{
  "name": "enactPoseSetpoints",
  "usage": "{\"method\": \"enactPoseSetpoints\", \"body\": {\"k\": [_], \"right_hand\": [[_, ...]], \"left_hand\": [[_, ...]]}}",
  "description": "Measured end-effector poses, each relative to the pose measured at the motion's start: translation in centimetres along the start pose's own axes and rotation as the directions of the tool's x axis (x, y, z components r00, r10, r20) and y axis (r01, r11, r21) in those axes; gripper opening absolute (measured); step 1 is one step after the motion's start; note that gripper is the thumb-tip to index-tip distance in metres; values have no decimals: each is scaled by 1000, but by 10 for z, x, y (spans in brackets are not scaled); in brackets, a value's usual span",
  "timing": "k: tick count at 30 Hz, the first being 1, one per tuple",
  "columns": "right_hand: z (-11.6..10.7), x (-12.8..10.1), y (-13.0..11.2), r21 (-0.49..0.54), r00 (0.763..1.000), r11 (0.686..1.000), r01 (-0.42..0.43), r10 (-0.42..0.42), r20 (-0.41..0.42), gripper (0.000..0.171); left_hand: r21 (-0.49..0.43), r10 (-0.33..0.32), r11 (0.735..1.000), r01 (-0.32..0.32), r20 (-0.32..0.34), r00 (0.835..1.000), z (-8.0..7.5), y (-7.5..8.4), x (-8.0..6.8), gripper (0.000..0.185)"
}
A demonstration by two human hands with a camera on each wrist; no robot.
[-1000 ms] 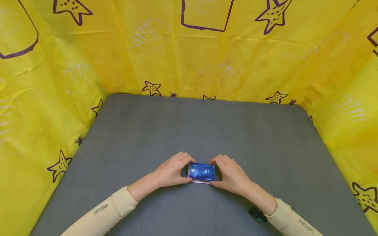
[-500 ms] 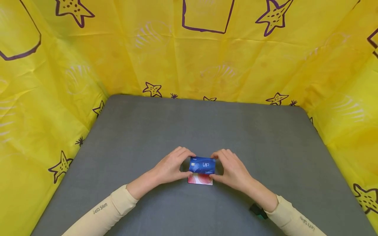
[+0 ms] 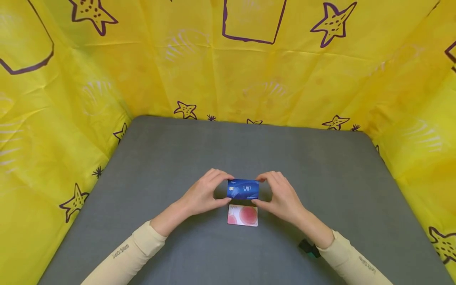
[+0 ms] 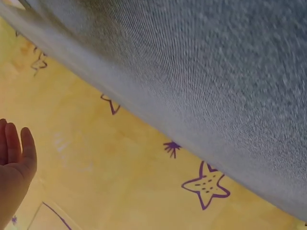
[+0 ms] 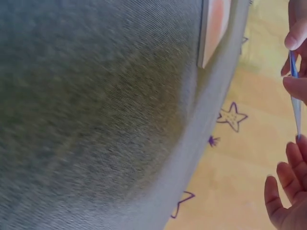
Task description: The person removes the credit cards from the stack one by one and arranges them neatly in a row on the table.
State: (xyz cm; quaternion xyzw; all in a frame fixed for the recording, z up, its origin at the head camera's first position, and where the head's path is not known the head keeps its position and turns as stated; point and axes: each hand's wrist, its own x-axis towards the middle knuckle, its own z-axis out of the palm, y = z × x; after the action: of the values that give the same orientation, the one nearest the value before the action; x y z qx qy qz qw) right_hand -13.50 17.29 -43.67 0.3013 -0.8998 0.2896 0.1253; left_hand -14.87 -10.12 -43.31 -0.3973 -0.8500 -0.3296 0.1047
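Observation:
A blue card marked VIP (image 3: 243,189) is lifted off the grey mat (image 3: 178,158), face up, near the middle front. My left hand (image 3: 208,194) pinches its left end and my right hand (image 3: 276,196) pinches its right end. Below it a white card with pink circles (image 3: 242,215) lies flat on the mat. In the right wrist view the blue card (image 5: 294,96) shows edge-on between fingertips (image 5: 293,86), and the pink card (image 5: 214,28) lies at the top. The left wrist view shows only part of my left hand (image 4: 14,167), mat and cloth.
Yellow cloth with purple stars (image 3: 249,71) walls in the mat at the back and on both sides. A small dark and green thing (image 3: 308,249) sits at my right wrist. Cream sleeves cover both forearms.
Both hands have raised the blue card and carried it away from me. That uncovered the pink-circled card, which stays flat on the mat.

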Motion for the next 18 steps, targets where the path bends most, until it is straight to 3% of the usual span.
{"method": "enactPoseSetpoints", "body": {"k": [7, 18], "right_hand": [[-2, 14, 2, 16, 998, 999, 43, -42, -47, 66], [9, 39, 6, 30, 997, 997, 68, -67, -37, 63]], "left_hand": [[11, 7, 1000, -7, -18, 1000, -10, -9, 4, 59], [21, 41, 999, -41, -38, 998, -24, -31, 6, 59]]}}
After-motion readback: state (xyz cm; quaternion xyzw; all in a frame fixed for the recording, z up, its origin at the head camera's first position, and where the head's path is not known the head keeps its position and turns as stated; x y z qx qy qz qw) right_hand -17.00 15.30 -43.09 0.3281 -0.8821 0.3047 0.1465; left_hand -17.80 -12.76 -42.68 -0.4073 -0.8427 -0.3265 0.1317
